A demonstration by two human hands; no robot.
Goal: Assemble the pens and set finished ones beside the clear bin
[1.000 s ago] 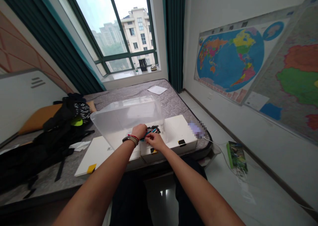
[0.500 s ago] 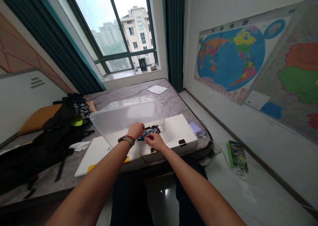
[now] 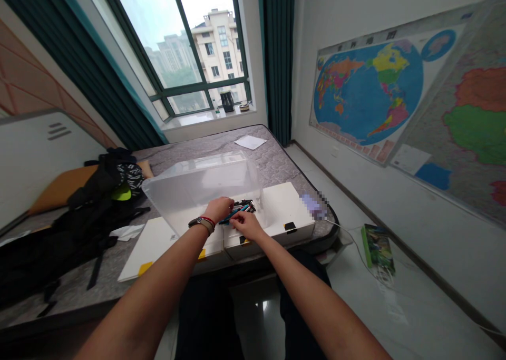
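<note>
Now the left hand [image 3: 218, 210] is nearer the pens [image 3: 242, 210], fingers [image 3: 230, 204] curled, their hold unclear.

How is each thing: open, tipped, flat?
Left hand, bent at the pens, grip unclear
Right hand, curled beside them, grip unclear
Pens, loosely piled
Clear bin, on its side
White boxes, lying flat
Paper sheet, flat
Curtains, drawn apart
World map, hung up
Window, can't tell

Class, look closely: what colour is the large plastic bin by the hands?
The plastic bin is colourless and cloudily see-through; the head view shows it.
</note>
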